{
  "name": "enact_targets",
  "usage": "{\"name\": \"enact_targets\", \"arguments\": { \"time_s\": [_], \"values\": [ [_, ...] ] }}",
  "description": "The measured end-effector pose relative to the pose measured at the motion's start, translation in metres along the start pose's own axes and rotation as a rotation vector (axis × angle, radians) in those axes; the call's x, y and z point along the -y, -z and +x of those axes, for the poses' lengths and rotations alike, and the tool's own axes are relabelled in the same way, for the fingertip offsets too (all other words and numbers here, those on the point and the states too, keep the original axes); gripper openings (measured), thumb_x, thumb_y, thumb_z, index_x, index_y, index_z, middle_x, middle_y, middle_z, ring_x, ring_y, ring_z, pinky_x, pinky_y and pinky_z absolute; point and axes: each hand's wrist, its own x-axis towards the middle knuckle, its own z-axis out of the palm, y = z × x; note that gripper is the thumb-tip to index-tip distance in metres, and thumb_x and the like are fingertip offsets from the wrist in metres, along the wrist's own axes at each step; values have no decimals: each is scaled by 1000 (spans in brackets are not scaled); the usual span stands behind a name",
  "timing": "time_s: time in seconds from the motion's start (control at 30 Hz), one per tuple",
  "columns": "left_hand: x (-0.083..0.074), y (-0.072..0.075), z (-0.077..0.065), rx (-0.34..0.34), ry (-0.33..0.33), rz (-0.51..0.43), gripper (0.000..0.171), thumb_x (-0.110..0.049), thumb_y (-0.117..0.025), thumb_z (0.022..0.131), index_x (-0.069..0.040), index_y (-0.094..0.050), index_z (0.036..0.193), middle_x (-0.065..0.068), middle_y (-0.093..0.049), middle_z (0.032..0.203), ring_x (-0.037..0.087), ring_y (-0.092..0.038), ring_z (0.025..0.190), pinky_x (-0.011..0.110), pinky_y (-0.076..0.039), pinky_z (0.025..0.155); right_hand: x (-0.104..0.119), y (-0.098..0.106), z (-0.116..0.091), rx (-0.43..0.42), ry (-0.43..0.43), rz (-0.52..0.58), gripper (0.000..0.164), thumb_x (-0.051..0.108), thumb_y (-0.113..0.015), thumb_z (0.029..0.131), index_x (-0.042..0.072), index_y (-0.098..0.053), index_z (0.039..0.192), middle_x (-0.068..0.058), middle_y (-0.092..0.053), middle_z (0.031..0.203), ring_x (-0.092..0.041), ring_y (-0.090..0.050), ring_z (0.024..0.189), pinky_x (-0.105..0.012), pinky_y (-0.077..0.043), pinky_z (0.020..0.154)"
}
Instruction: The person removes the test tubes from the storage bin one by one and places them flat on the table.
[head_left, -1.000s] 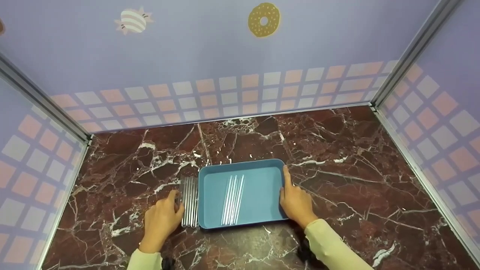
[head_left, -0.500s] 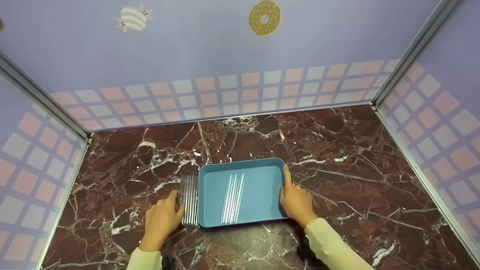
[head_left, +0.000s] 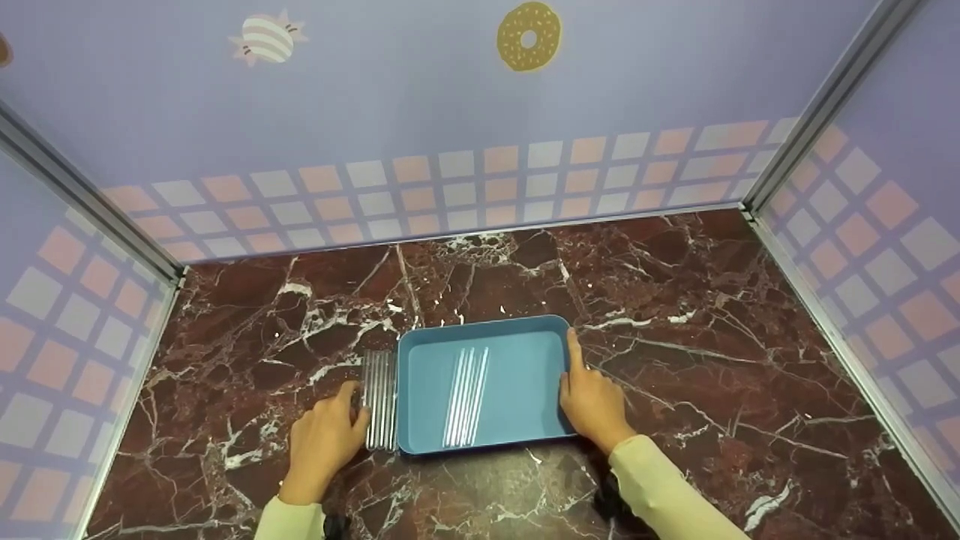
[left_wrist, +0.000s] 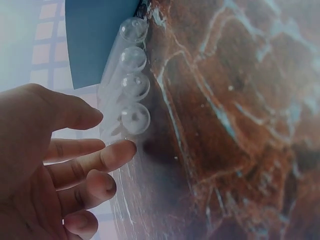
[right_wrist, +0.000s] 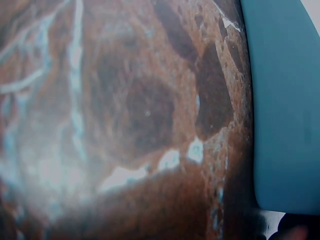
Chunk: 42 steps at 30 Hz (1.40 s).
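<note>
Several clear glass test tubes (head_left: pixel 381 401) lie side by side along the left wall of a blue tray (head_left: pixel 525 390). More clear tubes (head_left: pixel 465 397) lie slanted inside the tray. My left hand (head_left: pixel 326 439) is beside the outer row, fingers loosely bent, fingertips right at the outermost tube. In the left wrist view the rounded ends of the tubes (left_wrist: pixel 135 118) line up past the fingertips. At the tray's right wall, my right hand (head_left: pixel 595 405) holds the rim, thumb over the inner side and index finger straight along the outside. Its other fingers are mostly hidden.
The dark red marbled tabletop (head_left: pixel 697 360) carries the tray and tubes. A lilac wall panel (head_left: pixel 405 97) with checks stands behind, and side panels (head_left: pixel 892 247) flank the table in metal frames.
</note>
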Motion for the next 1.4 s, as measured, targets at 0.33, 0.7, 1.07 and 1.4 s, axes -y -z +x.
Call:
{"name": "enact_targets", "arguments": {
  "time_s": [0.33,0.7,1.07,1.4],
  "values": [
    [0,3,-3,-16,0,-9,38,-24,-65,86,-8,-61,120,6,-56,59,23,-48,44,36,-34,39,1,2,0,0,11,-13,68,24,-54,94,17,-23,154,-22,-69,75,-37,-63,58,-51,-43,49],
    [-1,9,-3,-17,1,-5,37,-25,-64,88,-8,-62,121,0,-49,53,18,-40,41,29,-28,38,0,0,2,19,-2,-20,69,25,-54,95,16,-21,155,-17,-64,66,-29,-57,50,-45,-40,45],
    [-7,14,-3,-60,-4,-14,34,-24,-65,87,-9,-63,117,3,-51,54,18,-40,42,30,-29,38,0,0,2,15,-1,-22,70,26,-55,94,17,-21,155,-15,-63,63,-27,-54,48,-42,-38,43],
    [-12,16,-3,-111,-39,-4,37,-23,-67,86,-7,-64,119,2,-48,51,16,-35,39,28,-24,36,2,1,2,33,-2,-29,71,25,-54,95,16,-19,155,-12,-59,58,-23,-50,45,-40,-37,42]
  ]
}}
